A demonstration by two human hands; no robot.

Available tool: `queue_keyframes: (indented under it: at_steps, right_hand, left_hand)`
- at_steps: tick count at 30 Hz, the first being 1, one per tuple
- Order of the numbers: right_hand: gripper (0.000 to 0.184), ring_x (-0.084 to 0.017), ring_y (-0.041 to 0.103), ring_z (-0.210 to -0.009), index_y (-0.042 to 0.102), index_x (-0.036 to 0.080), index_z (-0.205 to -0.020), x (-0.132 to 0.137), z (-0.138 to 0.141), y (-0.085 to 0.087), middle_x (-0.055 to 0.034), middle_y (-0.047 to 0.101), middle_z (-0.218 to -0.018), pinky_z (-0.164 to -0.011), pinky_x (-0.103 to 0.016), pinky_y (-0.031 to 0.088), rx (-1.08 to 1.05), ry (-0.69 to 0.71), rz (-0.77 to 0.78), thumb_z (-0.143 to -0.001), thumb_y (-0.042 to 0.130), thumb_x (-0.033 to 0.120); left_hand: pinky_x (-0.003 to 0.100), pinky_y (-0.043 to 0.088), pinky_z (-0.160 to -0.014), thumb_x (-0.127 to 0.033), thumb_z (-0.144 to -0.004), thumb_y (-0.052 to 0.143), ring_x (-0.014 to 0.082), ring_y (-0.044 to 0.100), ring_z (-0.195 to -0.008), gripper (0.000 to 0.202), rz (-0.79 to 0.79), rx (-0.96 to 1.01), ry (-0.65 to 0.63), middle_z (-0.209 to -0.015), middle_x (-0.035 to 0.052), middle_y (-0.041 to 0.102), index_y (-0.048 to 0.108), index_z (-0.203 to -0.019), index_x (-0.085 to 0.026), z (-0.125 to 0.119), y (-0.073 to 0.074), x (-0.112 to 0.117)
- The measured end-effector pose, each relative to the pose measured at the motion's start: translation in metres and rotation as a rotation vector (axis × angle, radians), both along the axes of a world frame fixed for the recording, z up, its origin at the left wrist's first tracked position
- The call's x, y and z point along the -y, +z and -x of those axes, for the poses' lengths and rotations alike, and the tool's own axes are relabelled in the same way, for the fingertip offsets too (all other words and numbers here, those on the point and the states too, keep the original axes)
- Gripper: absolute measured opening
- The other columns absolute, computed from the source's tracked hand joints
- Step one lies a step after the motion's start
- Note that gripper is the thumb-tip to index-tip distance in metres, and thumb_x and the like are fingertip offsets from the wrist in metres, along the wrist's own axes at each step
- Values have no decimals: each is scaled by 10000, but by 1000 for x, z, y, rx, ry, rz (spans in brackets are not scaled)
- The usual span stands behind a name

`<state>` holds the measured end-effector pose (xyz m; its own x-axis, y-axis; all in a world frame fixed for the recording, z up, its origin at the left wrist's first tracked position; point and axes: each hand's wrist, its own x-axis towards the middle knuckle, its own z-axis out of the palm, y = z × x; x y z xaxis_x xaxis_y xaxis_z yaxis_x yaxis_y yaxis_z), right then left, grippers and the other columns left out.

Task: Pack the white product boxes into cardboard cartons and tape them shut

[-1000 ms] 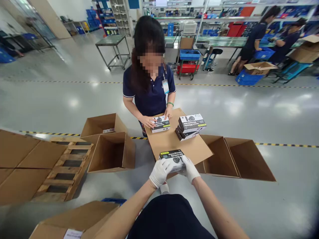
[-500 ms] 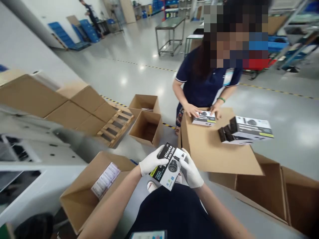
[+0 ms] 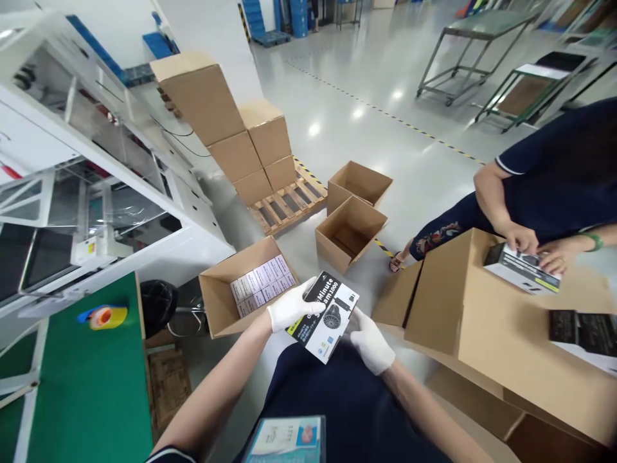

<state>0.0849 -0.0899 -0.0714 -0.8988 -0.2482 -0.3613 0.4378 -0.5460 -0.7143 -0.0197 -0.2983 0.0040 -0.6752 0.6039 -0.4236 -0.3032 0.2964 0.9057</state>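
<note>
A small black-and-white printed product box, showing a dark fan-like picture on its face, is held tilted in front of my body. My left hand, in a white glove, grips its left side with the thumb across the front. On the opposite edge is my right hand, also gloved, with its fingers closed at the side and partly hidden behind the box. Just beyond my left hand stands an open carton with rows of small white labelled boxes inside.
Two open cartons stand on the floor ahead, near a pallet with stacked cartons. At right, a co-worker's hands rest on a similar box atop a large carton. A green table is at left.
My view has turned left, bringing the green table and the white machine into sight and shifting the co-worker right. Both hands keep the product box in front of me.
</note>
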Motion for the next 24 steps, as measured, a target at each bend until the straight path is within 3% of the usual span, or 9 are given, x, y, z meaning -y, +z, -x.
queue_keyframes:
  at_steps: [2, 4, 9, 14, 17, 21, 24]
  right_hand:
    - [744, -330, 662, -1225, 559, 295, -1377, 18, 3, 4, -87, 636, -1426, -1013, -534, 557, 8, 29, 85, -679, 809, 228]
    - [676, -328, 678, -1189, 561, 285, -1355, 34, 7, 5, -87, 670, -1370, -1000, -544, 562, 39, -20, 33, -728, 813, 269]
    - [834, -335, 678, -1160, 562, 269, -1344, 57, 10, 4, -59, 735, -1224, -1037, -572, 535, 37, -94, -90, -579, 875, 156]
    - [867, -322, 551, -1366, 546, 310, -1378, 57, 8, 18, -55, 613, -1459, -1109, -510, 493, -51, -103, 19, -582, 825, 112]
    - [798, -319, 612, -1286, 521, 328, -1396, 56, 11, 22, -54, 622, -1440, -1031, -509, 542, -1, -28, 120, -660, 788, 171]
    - [727, -311, 696, -1107, 569, 276, -1283, 60, 14, 17, -37, 735, -1201, -996, -518, 555, 88, -139, -34, -606, 759, 93]
    - [748, -332, 666, -1187, 590, 262, -1272, 59, 11, 19, -55, 715, -1279, -1036, -528, 540, 39, -159, -63, -569, 759, 69]
  left_hand:
    - [449, 496, -1127, -468, -803, 821, 303, 628, -1300, 921, 5, -11, -13, -1451, 72, 644, 392, -1589, -254, 4, 0, 19]
    - [451, 489, -1137, -470, -753, 859, 311, 625, -1307, 993, 68, -54, 3, -1445, 55, 649, 381, -1602, -276, 5, -1, 33]
    - [457, 444, -1184, -429, -687, 899, 341, 565, -1382, 1023, 63, -51, 47, -1497, 71, 609, 438, -1584, -258, 6, -4, 51]
    - [473, 506, -1102, -405, -784, 838, 332, 632, -1286, 823, -114, 88, -15, -1405, 102, 674, 516, -1518, -217, 14, 3, 55]
    - [473, 505, -1096, -387, -789, 838, 327, 633, -1278, 796, -105, 66, -24, -1381, 98, 687, 530, -1502, -215, 19, 7, 55]
    - [474, 510, -1089, -384, -778, 851, 321, 627, -1286, 898, -65, 50, -25, -1415, 83, 666, 444, -1568, -256, 21, 10, 49]
    - [471, 519, -1074, -400, -788, 844, 315, 652, -1244, 872, -87, 93, -46, -1395, 97, 676, 463, -1556, -240, 22, 13, 43]
